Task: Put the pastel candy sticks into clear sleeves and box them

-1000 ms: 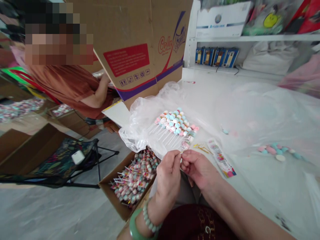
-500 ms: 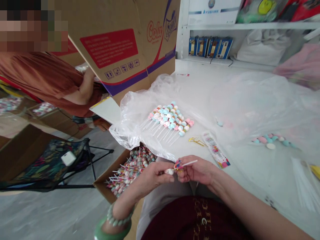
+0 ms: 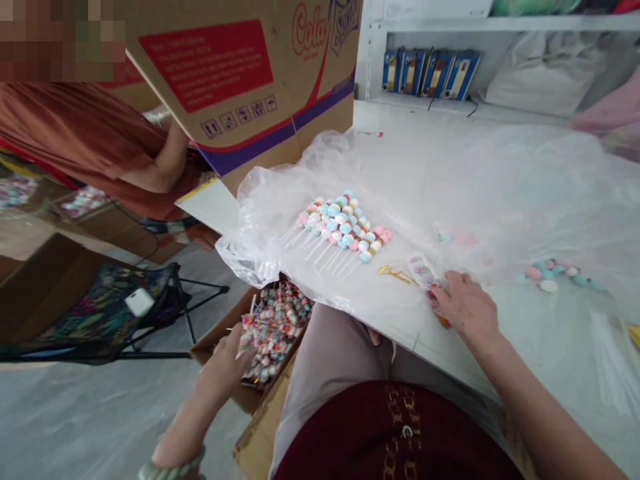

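Note:
My left hand (image 3: 229,360) is over the open carton (image 3: 203,353) beside my leg, its fingers closed on a wrapped marshmallow skewer (image 3: 249,328) with a white stick. Packed skewers (image 3: 283,313) fill that carton just beyond the fingers. On the white table, my right hand (image 3: 467,305) lies with fingers stretched over a printed plastic sleeve (image 3: 423,272), fingertips touching its lower half. Left of the sleeve are gold twist ties (image 3: 395,273). A pile of unwrapped marshmallow skewers (image 3: 343,220), pink, white and blue, rests on clear plastic sheeting (image 3: 260,220).
A large cardboard box (image 3: 240,87) stands at the table's back left, near a person in a brown shirt (image 3: 100,147). A folding chair (image 3: 115,300) holds a phone (image 3: 139,302). Loose marshmallows (image 3: 565,272) and white sticks (image 3: 617,360) lie to the right.
My hands have parted from in front of my lap. The left has carried the wrapped skewer down-left over the carton; the right has moved right onto the printed sleeve.

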Demonstrator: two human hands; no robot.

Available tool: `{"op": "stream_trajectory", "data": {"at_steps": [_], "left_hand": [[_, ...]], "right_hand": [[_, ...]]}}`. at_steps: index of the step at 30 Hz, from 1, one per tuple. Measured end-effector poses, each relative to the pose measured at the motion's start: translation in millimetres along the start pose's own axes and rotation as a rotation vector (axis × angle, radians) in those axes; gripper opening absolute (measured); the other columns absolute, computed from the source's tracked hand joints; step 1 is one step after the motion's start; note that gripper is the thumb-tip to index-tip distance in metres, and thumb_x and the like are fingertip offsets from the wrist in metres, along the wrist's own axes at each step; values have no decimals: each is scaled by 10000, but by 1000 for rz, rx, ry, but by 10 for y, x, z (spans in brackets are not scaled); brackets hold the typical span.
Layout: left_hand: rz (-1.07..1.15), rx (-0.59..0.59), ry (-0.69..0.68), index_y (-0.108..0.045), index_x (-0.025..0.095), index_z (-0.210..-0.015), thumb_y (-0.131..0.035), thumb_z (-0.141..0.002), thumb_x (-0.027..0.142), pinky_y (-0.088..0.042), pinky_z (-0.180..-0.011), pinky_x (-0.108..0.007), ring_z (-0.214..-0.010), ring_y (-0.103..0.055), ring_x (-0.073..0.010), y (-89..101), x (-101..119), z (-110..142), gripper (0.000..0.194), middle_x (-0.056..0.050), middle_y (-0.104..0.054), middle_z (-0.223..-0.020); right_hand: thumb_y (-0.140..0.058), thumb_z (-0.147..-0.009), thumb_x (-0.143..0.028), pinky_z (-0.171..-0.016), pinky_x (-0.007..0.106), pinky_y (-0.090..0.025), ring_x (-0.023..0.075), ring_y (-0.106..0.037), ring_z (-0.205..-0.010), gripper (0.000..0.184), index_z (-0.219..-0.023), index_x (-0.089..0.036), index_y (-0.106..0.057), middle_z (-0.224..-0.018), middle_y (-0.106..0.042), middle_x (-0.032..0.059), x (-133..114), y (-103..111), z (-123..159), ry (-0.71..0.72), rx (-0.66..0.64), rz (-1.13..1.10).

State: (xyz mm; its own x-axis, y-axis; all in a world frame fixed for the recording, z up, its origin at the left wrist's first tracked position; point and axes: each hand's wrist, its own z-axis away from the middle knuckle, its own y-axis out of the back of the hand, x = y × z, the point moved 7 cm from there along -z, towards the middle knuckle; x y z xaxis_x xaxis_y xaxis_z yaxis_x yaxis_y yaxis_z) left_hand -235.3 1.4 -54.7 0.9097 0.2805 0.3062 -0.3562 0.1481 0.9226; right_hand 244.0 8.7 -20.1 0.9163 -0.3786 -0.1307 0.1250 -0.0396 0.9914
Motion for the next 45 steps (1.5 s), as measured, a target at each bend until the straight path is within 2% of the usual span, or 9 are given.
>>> {"op": "stream_trajectory", "data": {"at_steps": [5, 10, 14, 18, 21, 32, 36, 40, 45], "left_hand": [[317, 22, -121, -671, 189, -1028, -550, -727, 381, -457, -878, -361, -1061, -578, -279, -44, 708, 54, 377, -107, -636, -1150], [873, -286, -191, -712, 158, -846, -633, -695, 321, -463, -591, -254, -579, -556, -143, -224, 1781, 277, 236, -19, -625, -623], [1051, -506, -259, -720, 151, -808, -666, -696, 289, -423, -537, -217, -550, -521, -108, -487, 2392, 435, 185, -18, -612, -629], [1239, -688, -238, -682, 156, -982, -795, -574, 285, -411, -535, -205, -598, -531, -103, -746, 2765, 525, 443, -23, -639, -756], [1401, -782, -149, -665, 109, -768, -780, -595, 347, -396, -516, -209, -524, -501, -87, -855, 2825, 513, 315, -12, -595, -619], [1593, -211, 133, -610, 120, -725, -799, -499, 193, -443, -540, -207, -525, -558, -85, -492, 1903, -121, 303, 13, -628, -615], [1665, -273, 23, -567, 153, -837, -758, -536, 132, -515, -700, -297, -728, -659, -160, -306, 1986, -185, 357, -18, -668, -816], [1496, -291, -89, -535, 169, -851, -642, -621, 146, -435, -533, -223, -525, -552, -82, -160, 2266, -299, 254, 16, -613, -750], [735, 31, -518, -564, 157, -790, -623, -711, 267, -377, -566, -234, -592, -496, -107, 42, 2996, -581, 147, 14, -547, -684]], "right_hand": [[-503, -796, -372, -578, 295, -319, 206, -558, -653, 175, -799, -250, -628, -745, -650, 30, 295, -241, -76, -148, -156, -254], [-452, -782, -325, -616, 300, -340, 199, -530, -695, 186, -733, -237, -608, -715, -602, 19, 293, -89, -15, -119, 35, -410], [-477, -780, -332, -708, 304, -393, 196, -539, -763, 175, -729, -211, -593, -748, -600, 26, 179, 182, 145, 26, 233, -688], [-517, -790, -345, -609, 270, -399, 164, -528, -649, 177, -824, -207, -623, -683, -594, -9, -171, 209, 276, 55, 64, -1028], [-503, -794, -309, -636, 261, -407, 157, -547, -665, 165, -786, -203, -629, -701, -617, -8, -611, 177, 272, 219, -92, -1049], [-324, -956, -332, -694, 292, -415, 214, -642, -850, 312, -1014, -221, -610, -942, -688, 75, -1723, -233, -124, 446, -213, -106], [-363, -937, -301, -674, 296, -411, 230, -645, -861, 268, -1010, -200, -601, -960, -682, 95, -1627, -277, -109, 392, -212, -67], [-386, -878, -171, -620, 287, -368, 226, -640, -791, 252, -1023, -192, -592, -857, -680, 91, -1232, -246, -126, 229, -191, -102], [-467, -796, -247, -565, 260, -315, 181, -566, -678, 171, -837, -205, -628, -712, -633, 27, -632, -321, -229, -67, -145, -544]]}}
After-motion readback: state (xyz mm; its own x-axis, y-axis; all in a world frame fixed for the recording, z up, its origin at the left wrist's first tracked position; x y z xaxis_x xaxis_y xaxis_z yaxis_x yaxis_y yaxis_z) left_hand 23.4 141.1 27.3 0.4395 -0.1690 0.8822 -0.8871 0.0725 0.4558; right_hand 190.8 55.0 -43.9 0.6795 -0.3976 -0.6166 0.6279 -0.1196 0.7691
